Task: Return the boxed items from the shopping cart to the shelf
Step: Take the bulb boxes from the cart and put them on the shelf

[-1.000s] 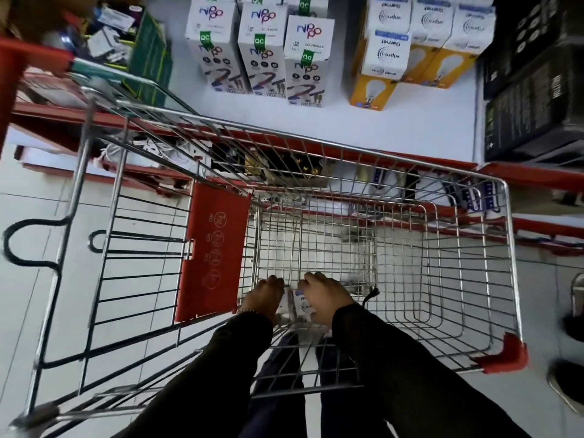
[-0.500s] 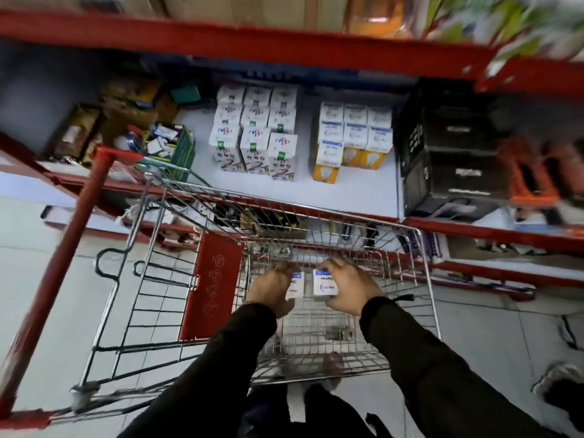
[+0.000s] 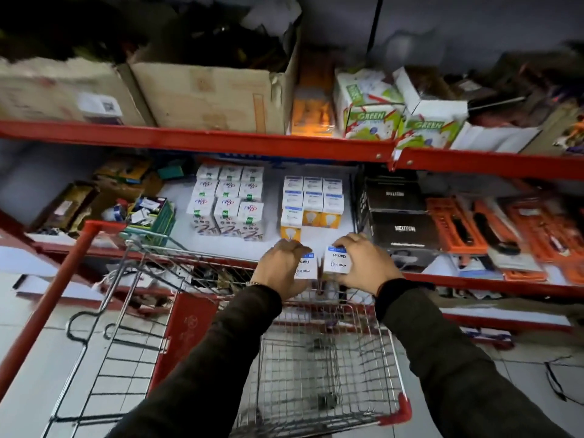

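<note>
At the centre of the frame, above the wire shopping cart (image 3: 319, 368), the left hand (image 3: 279, 267) and right hand (image 3: 363, 263) each clasp a small white-and-blue cardboard bulb box (image 3: 335, 263), which could nudge the stacked white-and-yellow bulb boxes (image 3: 311, 203) on the white shelf (image 3: 221, 245) and topple them.

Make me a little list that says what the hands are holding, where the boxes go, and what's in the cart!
left hand: holding left white box
right hand: holding right white box
where the hands are: above the cart's far end, just in front of the shelf
matching boxes: white and yellow bulb boxes stacked on the white shelf
neighbours on the shelf: patterned white boxes to the left, black boxes to the right
shopping cart: no boxes seen in its basket
</note>
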Available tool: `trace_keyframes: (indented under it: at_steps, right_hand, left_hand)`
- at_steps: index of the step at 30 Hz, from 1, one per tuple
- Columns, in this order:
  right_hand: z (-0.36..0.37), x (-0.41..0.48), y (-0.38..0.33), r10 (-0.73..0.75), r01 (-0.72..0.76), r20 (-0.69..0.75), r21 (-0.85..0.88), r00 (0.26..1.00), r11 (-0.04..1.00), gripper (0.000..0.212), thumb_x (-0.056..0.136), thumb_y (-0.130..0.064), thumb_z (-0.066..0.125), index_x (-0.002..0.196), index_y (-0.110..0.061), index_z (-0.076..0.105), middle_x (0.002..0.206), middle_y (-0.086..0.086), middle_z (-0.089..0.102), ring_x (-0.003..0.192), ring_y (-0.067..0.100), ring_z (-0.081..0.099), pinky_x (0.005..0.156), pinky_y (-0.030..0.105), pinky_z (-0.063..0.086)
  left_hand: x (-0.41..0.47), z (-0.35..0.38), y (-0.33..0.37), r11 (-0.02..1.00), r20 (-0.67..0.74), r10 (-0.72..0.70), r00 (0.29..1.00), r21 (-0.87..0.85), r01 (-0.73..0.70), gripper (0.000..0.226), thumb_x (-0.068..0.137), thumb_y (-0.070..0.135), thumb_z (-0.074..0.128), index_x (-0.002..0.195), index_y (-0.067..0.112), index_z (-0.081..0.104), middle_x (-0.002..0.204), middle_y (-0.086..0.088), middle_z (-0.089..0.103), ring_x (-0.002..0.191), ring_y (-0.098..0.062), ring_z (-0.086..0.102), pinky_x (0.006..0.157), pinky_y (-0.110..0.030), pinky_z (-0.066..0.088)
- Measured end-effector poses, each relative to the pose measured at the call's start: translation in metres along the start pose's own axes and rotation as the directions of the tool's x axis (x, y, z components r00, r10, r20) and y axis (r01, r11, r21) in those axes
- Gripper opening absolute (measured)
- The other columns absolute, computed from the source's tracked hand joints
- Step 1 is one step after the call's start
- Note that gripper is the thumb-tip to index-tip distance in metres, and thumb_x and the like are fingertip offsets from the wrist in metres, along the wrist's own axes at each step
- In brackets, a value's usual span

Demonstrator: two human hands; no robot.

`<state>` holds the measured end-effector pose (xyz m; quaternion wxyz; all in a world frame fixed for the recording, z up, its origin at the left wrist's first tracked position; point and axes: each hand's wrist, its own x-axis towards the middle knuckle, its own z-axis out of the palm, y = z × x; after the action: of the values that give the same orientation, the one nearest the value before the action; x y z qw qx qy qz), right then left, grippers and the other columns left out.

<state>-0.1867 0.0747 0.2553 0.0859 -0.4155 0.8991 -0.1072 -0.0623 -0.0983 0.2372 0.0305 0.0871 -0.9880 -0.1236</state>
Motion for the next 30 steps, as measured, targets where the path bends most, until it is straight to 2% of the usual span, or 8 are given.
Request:
trace_keyframes:
  at_steps: [2,5,11,20,22,26,30]
  right_hand:
    - [-0.016,0.013,0.01,0.006,-0.007,-0.036,-0.018,0.999,1.0,0.073,0.068,-0.062,0.074,0.127,-0.023,0.057,0.117,-0.002,0.059,0.116,0.021,0.051,0.091,0.041,0.052]
    - [-0.029,0.033,0.023,0.042,-0.044,-0.057,-0.03,0.997,0.999,0.076,0.068,-0.059,0.079,0.131,-0.024,0.055,0.122,-0.002,0.058,0.12,0.022,0.05,0.093,0.041,0.052]
    - [-0.019,0.078,0.044,0.114,-0.114,-0.005,0.018,0.993,0.993,0.066,0.074,-0.034,0.082,0.132,-0.017,0.057,0.124,0.003,0.051,0.115,0.025,0.058,0.092,0.037,0.053]
    - [0.017,0.121,0.057,0.122,-0.118,0.158,-0.034,0.98,0.992,0.072,0.076,-0.03,0.083,0.137,-0.01,0.05,0.136,0.009,0.045,0.124,0.03,0.053,0.101,0.043,0.051]
    - [0.024,0.123,0.059,0.129,-0.125,0.176,-0.031,0.976,0.992,0.075,0.077,-0.028,0.082,0.141,-0.01,0.047,0.139,0.01,0.043,0.125,0.03,0.052,0.103,0.042,0.05]
    - [0.037,0.123,0.06,0.113,-0.115,0.153,0.008,0.982,0.993,0.07,0.086,-0.014,0.072,0.148,-0.014,0.04,0.145,0.009,0.039,0.131,0.03,0.048,0.103,0.039,0.047]
    - [0.043,0.115,0.056,0.097,-0.099,0.032,0.075,0.995,0.992,0.07,0.087,-0.016,0.069,0.149,-0.009,0.038,0.149,0.008,0.035,0.139,0.027,0.038,0.113,0.033,0.038]
  left_hand:
    - [0.023,-0.01,0.003,1.0,-0.071,0.012,0.997,0.024,-0.01,0.062,0.073,0.039,0.069,0.132,0.024,0.056,0.127,0.0,0.062,0.117,-0.024,0.056,0.095,-0.034,0.05]
    - [0.054,-0.017,0.005,0.999,-0.094,0.01,0.995,0.043,-0.006,0.065,0.071,0.033,0.073,0.133,0.024,0.057,0.128,-0.001,0.062,0.118,-0.025,0.056,0.097,-0.034,0.049]
    - [0.111,-0.002,0.006,0.986,-0.013,-0.022,1.0,0.164,0.024,0.061,0.077,0.029,0.072,0.135,0.023,0.054,0.128,-0.001,0.058,0.113,-0.023,0.06,0.098,-0.035,0.051]
    - [0.148,0.044,-0.002,0.952,0.092,-0.086,0.992,0.3,0.055,0.049,0.084,0.018,0.067,0.131,0.014,0.055,0.128,-0.008,0.054,0.11,-0.027,0.059,0.099,-0.038,0.046]
    - [0.149,0.052,-0.006,0.957,0.116,-0.104,0.988,0.282,0.068,0.051,0.086,0.015,0.064,0.135,0.013,0.048,0.13,-0.01,0.053,0.111,-0.03,0.059,0.1,-0.039,0.048]
    - [0.147,0.061,-0.014,0.975,0.067,-0.08,0.995,0.214,0.064,0.059,0.089,0.013,0.058,0.144,0.018,0.037,0.142,-0.006,0.045,0.12,-0.028,0.056,0.108,-0.039,0.041]
    - [0.139,0.062,-0.013,0.987,0.013,-0.056,0.998,0.15,0.053,0.062,0.091,0.025,0.055,0.149,0.018,0.034,0.153,-0.005,0.035,0.142,-0.025,0.034,0.119,-0.04,0.028]
